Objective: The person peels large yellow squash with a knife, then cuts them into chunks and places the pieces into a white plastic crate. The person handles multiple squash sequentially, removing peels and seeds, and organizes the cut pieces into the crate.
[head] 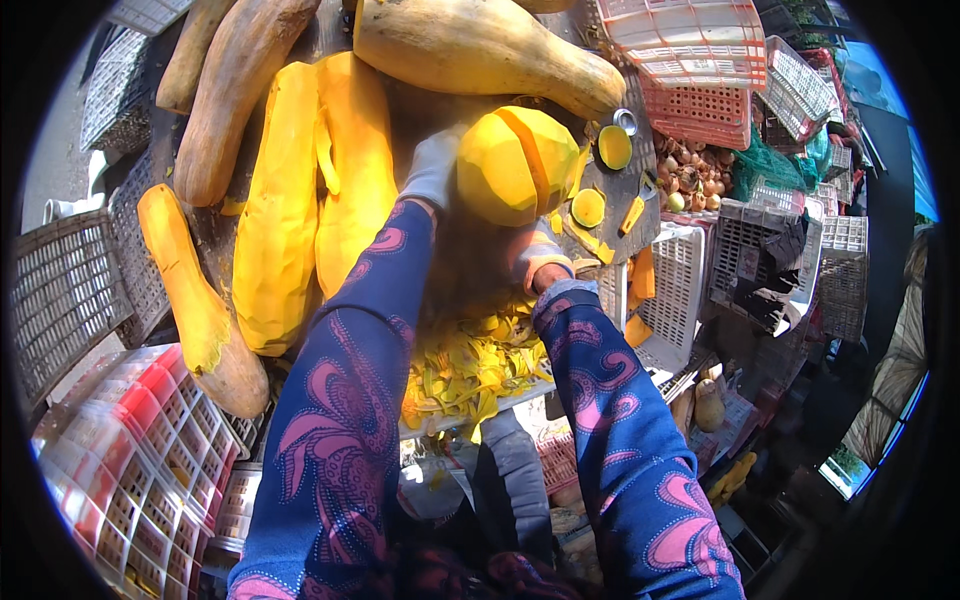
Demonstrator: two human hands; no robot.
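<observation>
A peeled yellow squash piece (491, 169) with a deep slit across it is held up between both my hands. My left hand (433, 166), in a pale work glove, grips its left side; the fingertips are hidden behind it. At the lower end my right hand (531, 251), in a grey and orange glove, supports the piece, and most of its fingers are out of sight. Two peeled long squashes (276, 217) (358, 172) lie left of my hands. To the right rest a yellow-handled peeler (637, 204) and two cut squash ends (615, 147) (587, 208).
Unpeeled squashes (487, 49) lie along the back of the wooden table (637, 157). A partly peeled squash (191, 300) is at the left edge. Peelings (480, 367) are heaped below my hands. Plastic crates (150, 450) stand around, one with onions (690, 176).
</observation>
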